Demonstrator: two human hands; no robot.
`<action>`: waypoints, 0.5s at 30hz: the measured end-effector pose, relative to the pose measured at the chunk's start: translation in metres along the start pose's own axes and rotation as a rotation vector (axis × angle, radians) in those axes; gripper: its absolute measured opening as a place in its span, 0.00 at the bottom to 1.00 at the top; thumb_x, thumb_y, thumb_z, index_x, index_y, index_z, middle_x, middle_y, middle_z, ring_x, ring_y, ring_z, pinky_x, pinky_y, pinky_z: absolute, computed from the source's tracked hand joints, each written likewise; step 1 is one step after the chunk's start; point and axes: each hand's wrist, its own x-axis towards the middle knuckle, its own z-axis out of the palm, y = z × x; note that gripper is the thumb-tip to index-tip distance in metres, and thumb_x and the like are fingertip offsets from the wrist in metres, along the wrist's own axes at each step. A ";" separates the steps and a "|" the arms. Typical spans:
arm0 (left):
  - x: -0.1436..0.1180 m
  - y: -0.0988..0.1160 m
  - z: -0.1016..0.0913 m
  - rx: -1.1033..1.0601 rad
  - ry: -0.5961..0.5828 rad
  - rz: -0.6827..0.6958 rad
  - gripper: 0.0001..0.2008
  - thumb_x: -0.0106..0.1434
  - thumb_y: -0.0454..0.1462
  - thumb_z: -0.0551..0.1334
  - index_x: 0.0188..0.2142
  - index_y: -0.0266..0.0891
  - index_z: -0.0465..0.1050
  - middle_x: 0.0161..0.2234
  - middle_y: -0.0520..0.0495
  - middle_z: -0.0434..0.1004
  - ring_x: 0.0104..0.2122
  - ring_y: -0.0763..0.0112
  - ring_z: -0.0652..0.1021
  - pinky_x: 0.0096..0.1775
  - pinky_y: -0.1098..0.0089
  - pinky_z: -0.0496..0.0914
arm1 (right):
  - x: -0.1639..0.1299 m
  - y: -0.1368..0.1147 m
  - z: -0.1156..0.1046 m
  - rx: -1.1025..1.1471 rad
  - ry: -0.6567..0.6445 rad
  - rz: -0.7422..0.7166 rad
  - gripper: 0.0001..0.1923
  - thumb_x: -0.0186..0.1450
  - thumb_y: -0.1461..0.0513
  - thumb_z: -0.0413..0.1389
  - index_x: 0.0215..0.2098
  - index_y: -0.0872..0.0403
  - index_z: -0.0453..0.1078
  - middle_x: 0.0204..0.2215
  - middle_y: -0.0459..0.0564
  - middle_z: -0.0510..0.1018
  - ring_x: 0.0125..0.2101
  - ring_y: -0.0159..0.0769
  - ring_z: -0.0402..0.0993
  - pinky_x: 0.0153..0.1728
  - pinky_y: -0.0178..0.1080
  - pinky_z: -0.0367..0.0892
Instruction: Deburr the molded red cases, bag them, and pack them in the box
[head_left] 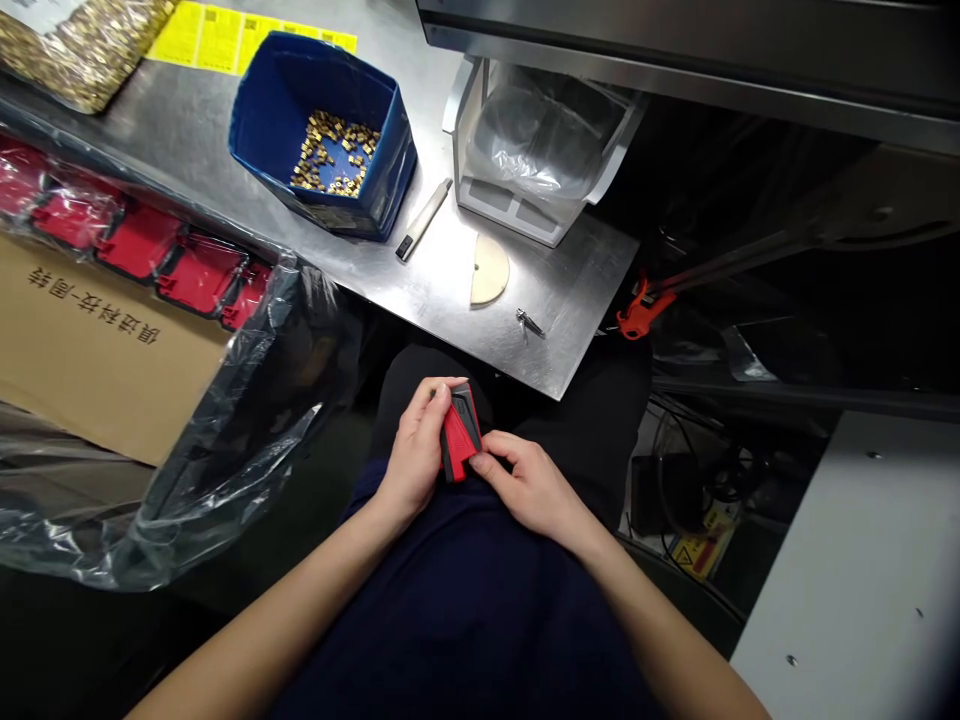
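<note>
A red-and-black plastic part (pixel 460 432) is gripped by the left hand (pixel 415 450) over the lap. Its lower edge is pinched by the right hand (pixel 525 485). A blue bin (pixel 259 120) of brass pieces (pixel 334 152) is seen on the steel bench (pixel 450 290).

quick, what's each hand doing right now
Left hand: closed around the red and black part.
Right hand: fingertips pinching the same part's lower edge.

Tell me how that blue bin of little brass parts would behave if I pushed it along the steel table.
The blue bin looks soft-walled, so it may flex rather than slide cleanly. The brass parts cover only its bottom, so it is probably light and bottom-weighted, unlikely to tip. On the smooth steel table it would likely slide easily.
</note>
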 end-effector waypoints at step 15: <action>0.013 0.011 0.009 -0.579 0.138 -0.386 0.15 0.70 0.46 0.63 0.51 0.43 0.77 0.46 0.47 0.80 0.35 0.71 0.79 0.37 0.70 0.76 | -0.007 -0.005 0.008 -0.300 0.130 -0.137 0.14 0.66 0.54 0.65 0.47 0.49 0.74 0.42 0.50 0.80 0.41 0.43 0.75 0.44 0.43 0.68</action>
